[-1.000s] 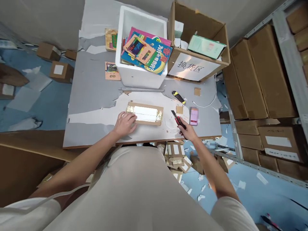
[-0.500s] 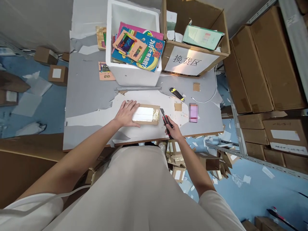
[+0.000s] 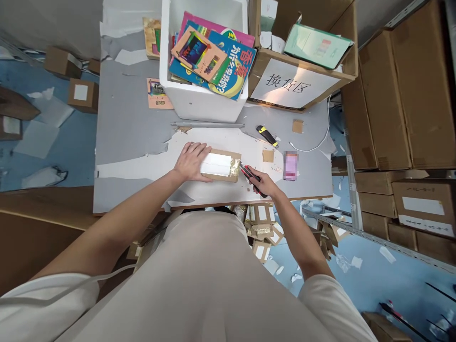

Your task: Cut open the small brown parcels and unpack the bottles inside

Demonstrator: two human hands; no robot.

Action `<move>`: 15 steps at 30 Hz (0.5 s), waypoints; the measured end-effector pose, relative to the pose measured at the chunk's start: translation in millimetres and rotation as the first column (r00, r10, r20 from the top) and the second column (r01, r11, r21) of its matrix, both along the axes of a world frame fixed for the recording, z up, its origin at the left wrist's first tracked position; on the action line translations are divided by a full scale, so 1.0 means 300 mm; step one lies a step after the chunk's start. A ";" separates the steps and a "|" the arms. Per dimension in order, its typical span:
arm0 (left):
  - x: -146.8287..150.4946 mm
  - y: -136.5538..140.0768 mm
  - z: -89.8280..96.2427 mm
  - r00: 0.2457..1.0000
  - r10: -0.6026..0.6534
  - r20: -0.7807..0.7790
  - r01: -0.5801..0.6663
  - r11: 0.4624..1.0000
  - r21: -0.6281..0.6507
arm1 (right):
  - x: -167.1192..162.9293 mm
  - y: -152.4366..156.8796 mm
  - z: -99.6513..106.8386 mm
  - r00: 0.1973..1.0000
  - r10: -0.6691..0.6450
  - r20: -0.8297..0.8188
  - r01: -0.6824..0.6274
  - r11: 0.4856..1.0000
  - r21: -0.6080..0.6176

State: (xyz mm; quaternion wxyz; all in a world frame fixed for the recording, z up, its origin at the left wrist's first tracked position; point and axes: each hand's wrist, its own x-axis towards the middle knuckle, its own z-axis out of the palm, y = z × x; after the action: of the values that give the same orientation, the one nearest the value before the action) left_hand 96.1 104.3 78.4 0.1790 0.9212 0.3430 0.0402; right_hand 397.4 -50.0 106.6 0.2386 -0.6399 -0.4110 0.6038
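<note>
A small cardboard box (image 3: 221, 177) with a white label and shiny tape on its right end lies flat on the table (image 3: 124, 137). My left hand (image 3: 193, 161) rests on the box's left end, fingers stretched out and spread. In my right hand (image 3: 262, 182) is a red and black box cutter (image 3: 253, 178), gripped by its handle. Its tip meets or nearly meets the taped right end of the box; whether it touches I cannot tell.
Behind the box stand a white foam bin (image 3: 210, 107) of books and a large carton (image 3: 295, 85) with a paper sign. A yellow-black cutter (image 3: 267, 136), cardboard scraps, a pink packet (image 3: 290, 166) and a white cable (image 3: 317, 148) lie right. Stacked cartons (image 3: 420, 90) flank the table.
My right hand has turned the box cutter to a flatter slant, its tip now lower against the taped end. My left hand stays on the box. The whole view has shifted slightly.
</note>
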 end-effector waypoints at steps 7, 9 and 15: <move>-0.003 0.002 -0.009 0.999 0.019 0.048 -0.020 1.000 0.014 | -0.037 -0.055 -0.006 0.998 0.016 -0.064 -0.018 0.999 -0.034; -0.003 0.003 -0.011 0.998 0.026 0.049 -0.027 0.999 0.021 | -0.058 -0.092 -0.014 0.997 0.023 -0.068 -0.026 0.999 -0.044; -0.006 0.003 -0.012 0.999 0.021 0.034 -0.022 0.999 0.027 | -0.084 -0.226 -0.021 0.994 -0.110 -0.029 0.110 0.994 0.010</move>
State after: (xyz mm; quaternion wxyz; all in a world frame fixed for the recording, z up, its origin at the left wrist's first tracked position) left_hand 94.5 105.1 74.8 0.1719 0.9191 0.3491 0.0625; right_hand 372.2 -117.9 100.4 0.2811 -0.6513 -0.3754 0.5965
